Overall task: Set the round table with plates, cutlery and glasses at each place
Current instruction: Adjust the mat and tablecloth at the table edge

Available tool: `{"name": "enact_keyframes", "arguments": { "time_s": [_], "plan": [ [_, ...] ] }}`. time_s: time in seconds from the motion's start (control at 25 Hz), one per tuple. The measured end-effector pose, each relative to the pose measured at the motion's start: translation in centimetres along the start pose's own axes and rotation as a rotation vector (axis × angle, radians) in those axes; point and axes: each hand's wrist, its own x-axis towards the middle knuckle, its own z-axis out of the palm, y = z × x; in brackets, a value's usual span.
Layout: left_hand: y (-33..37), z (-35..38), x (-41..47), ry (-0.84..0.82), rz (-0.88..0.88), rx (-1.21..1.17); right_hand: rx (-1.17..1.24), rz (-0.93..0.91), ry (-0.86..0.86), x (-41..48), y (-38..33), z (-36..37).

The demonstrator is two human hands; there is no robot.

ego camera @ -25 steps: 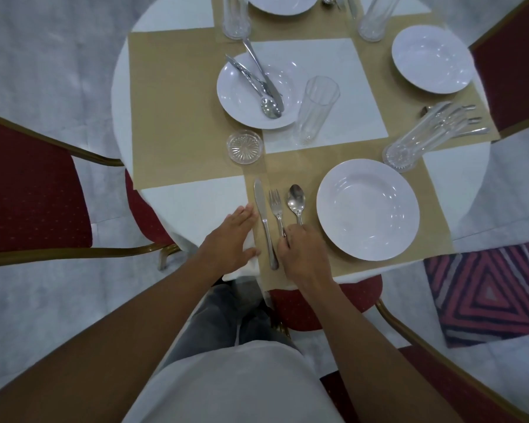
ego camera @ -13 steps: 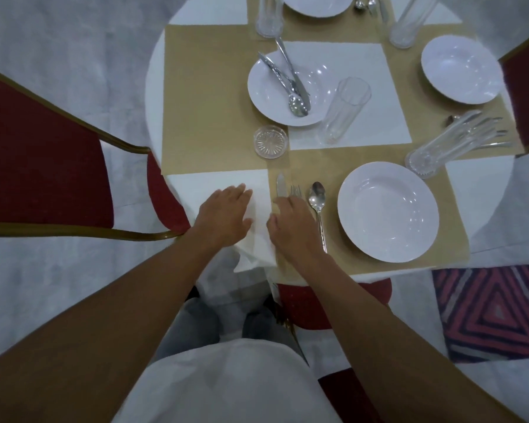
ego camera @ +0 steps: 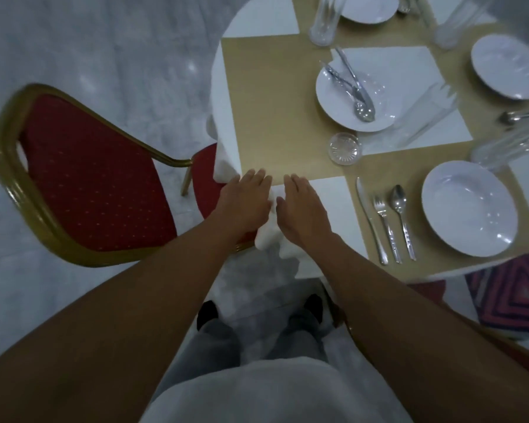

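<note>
My left hand (ego camera: 246, 203) and my right hand (ego camera: 303, 212) lie flat side by side on the white tablecloth (ego camera: 330, 193) at the table's near edge, fingers straight, holding nothing. To their right a knife (ego camera: 370, 219), a fork (ego camera: 385, 227) and a spoon (ego camera: 402, 219) lie in a row beside a white plate (ego camera: 469, 209). Further back a second white plate (ego camera: 353, 96) carries cutlery (ego camera: 353, 87), with a small glass dish (ego camera: 344, 148) and a blurred glass (ego camera: 422, 117) next to it. Other plates sit at the right (ego camera: 507, 67) and top (ego camera: 368, 7).
A red chair with a gold frame (ego camera: 83, 178) stands left of the table, its seat partly under the cloth. A tan placemat (ego camera: 275, 111) lies ahead of my hands. A glass (ego camera: 324, 21) stands at the back; a patterned rug (ego camera: 510, 294) is at lower right.
My right hand has left the cutlery and both hands have slid left along the table edge onto the white cloth. The view has turned left with them.
</note>
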Motion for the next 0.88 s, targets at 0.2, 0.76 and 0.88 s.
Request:
{"name": "enact_keyframes", "arguments": {
  "time_s": [0.2,0.76,0.88],
  "plan": [
    [-6.7,-1.7,-0.4,-0.006,0.115,0.100,0.037,0.139,0.019,1.6,-6.0,1.9],
    [-18.6,-6.5,7.6,0.009,0.324,0.203,0.148,0.395,0.232,13.7,-14.4,3.3],
    [-20.4,-7.7,11.1,-0.028,0.389,0.223,0.201,0.493,0.266,16.8,-15.4,3.1]
  ]
}}
